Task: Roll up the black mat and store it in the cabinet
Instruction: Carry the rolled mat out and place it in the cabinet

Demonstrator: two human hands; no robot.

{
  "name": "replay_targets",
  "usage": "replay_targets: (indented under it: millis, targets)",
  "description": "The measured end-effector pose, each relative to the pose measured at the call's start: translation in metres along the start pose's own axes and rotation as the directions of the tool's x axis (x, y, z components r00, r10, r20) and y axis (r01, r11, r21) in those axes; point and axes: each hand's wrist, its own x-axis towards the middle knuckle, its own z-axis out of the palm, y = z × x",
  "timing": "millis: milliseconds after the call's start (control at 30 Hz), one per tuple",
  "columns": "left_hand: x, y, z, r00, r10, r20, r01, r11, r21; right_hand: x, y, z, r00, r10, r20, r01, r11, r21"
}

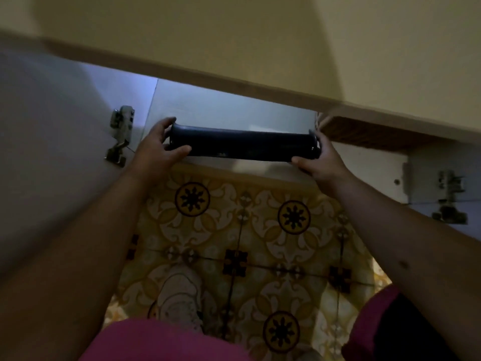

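Note:
The black mat (242, 145) is rolled into a tight tube and lies horizontally at the front of the open cabinet's pale floor panel (229, 110). My left hand (158, 147) grips the roll's left end, thumb underneath and fingers over the top. At the other end my right hand (318, 160) holds the roll, fingers wrapped around it. Both forearms reach forward from the bottom of the view. The cabinet's deeper interior is hidden under the countertop edge (234, 82).
The left cabinet door (52, 126) stands open with a metal hinge (121, 134). The right door (442, 175) is open too, its hinge (450, 199) showing. A woven brown basket edge (364, 134) sits right of the roll. Patterned yellow floor tiles (234, 243) lie below.

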Motion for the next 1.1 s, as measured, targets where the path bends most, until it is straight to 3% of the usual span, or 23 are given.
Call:
replay_targets:
  millis: [67,267,367,433,467,533,633,700,900,1100]
  targets:
    - [0.004,-0.002,-0.002,1.000,0.024,0.009,-0.024,0.995,0.099,0.007,-0.008,0.001,0.998,-0.060,0.017,0.062,0.983,-0.175]
    - [0.007,-0.003,-0.001,0.994,0.101,0.035,-0.106,0.966,0.235,0.006,-0.019,0.007,0.993,-0.111,-0.045,0.091,0.939,-0.331]
    - [0.004,-0.004,0.001,0.991,0.132,0.020,-0.133,0.966,0.222,-0.010,-0.011,0.026,0.944,-0.100,-0.314,-0.007,0.946,-0.323]
    - [0.002,-0.006,0.004,0.990,0.143,0.000,-0.140,0.968,0.208,-0.024,-0.009,0.049,0.848,0.034,-0.528,-0.133,0.980,-0.151]
    - [0.001,-0.007,0.005,0.989,0.146,-0.018,-0.140,0.971,0.193,-0.030,-0.009,0.062,0.819,0.102,-0.565,-0.166,0.984,-0.062]
    - [-0.001,-0.009,0.007,0.988,0.145,-0.044,-0.137,0.979,0.148,-0.036,-0.014,0.090,0.811,0.177,-0.557,-0.161,0.984,0.078]
    - [-0.001,-0.012,0.009,0.989,0.129,-0.070,-0.124,0.990,0.072,-0.039,-0.029,0.130,0.856,0.226,-0.465,-0.127,0.964,0.236]
    - [-0.001,-0.014,0.011,0.986,0.131,-0.100,-0.124,0.990,0.070,-0.039,-0.039,0.153,0.883,0.236,-0.406,-0.154,0.962,0.224]
    - [-0.003,-0.022,0.019,0.973,0.133,-0.191,-0.135,0.991,-0.001,-0.013,-0.059,0.174,0.883,0.250,-0.398,-0.184,0.963,0.196]
    - [-0.009,-0.028,0.037,0.912,0.140,-0.385,-0.141,0.990,0.024,0.014,-0.073,0.189,0.931,0.096,-0.351,-0.093,0.995,0.024]
